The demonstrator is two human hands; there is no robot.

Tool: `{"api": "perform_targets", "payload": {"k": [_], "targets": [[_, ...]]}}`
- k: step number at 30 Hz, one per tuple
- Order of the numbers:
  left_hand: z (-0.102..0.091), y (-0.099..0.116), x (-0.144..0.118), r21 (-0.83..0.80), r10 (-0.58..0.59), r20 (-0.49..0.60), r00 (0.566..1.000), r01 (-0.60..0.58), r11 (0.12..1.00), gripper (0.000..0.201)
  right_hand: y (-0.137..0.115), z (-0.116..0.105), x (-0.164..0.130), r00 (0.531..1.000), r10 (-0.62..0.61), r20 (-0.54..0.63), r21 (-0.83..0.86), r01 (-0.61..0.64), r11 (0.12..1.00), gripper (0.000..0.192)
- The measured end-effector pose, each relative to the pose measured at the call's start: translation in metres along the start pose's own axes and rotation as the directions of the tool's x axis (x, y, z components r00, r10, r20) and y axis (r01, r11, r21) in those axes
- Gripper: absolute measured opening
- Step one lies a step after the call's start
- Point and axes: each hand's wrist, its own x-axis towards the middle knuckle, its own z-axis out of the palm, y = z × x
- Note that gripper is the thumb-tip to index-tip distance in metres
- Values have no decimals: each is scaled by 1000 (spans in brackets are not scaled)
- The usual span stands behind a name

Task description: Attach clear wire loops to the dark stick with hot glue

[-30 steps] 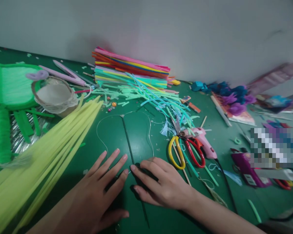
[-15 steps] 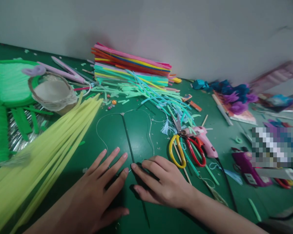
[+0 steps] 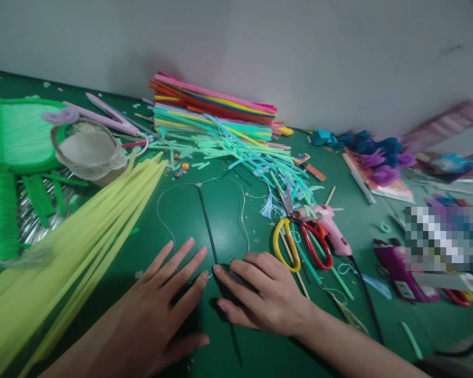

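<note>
A thin silver wire frame (image 3: 242,210), bent into a rounded outline, lies on the green table (image 3: 189,210), with a dark green stem (image 3: 207,223) running down its middle. My left hand (image 3: 157,310) rests flat on the table, fingers spread, fingertips at the frame's lower left. My right hand (image 3: 260,294) presses down on the lower end of the stem and frame, its fingers curled over them. The wire under both hands is hidden.
A bundle of yellow-green pipe cleaners (image 3: 74,247) lies at left. Stacked coloured pipe cleaners (image 3: 213,113) sit by the wall. Yellow and red scissors (image 3: 299,241) and a pink glue gun (image 3: 331,228) lie to the right. A green fan (image 3: 11,142) and tape roll (image 3: 89,149) lie far left.
</note>
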Motion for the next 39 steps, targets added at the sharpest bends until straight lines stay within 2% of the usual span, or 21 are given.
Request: {"api": "perform_targets", "payload": {"k": [4, 12, 23, 30, 36, 39], "targets": [[0, 0, -1, 20, 4, -6, 1000, -4, 1000, 60, 0, -3, -2, 996, 6, -85, -34, -9, 999, 37], [0, 0, -1, 42, 6, 12, 1000, -6, 999, 59, 0, 1, 3, 1000, -8, -4, -18, 8, 1000, 35], [1, 0, 0, 58, 17, 6, 1000, -18, 998, 59, -1, 1, 1, 1000, -17, 19, -54, 18, 998, 36], [1, 0, 0, 72, 23, 13, 1000, -24, 997, 60, -1, 1, 2, 999, 38, 6, 28, -38, 999, 35], [0, 0, 0, 74, 21, 8, 1000, -21, 997, 60, -1, 0, 3, 1000, 10, 9, 5, -10, 1000, 38], [0, 0, 0, 75, 23, 4, 1000, -23, 997, 59, 0, 1, 2, 999, 36, 3, 38, -36, 999, 36]]}}
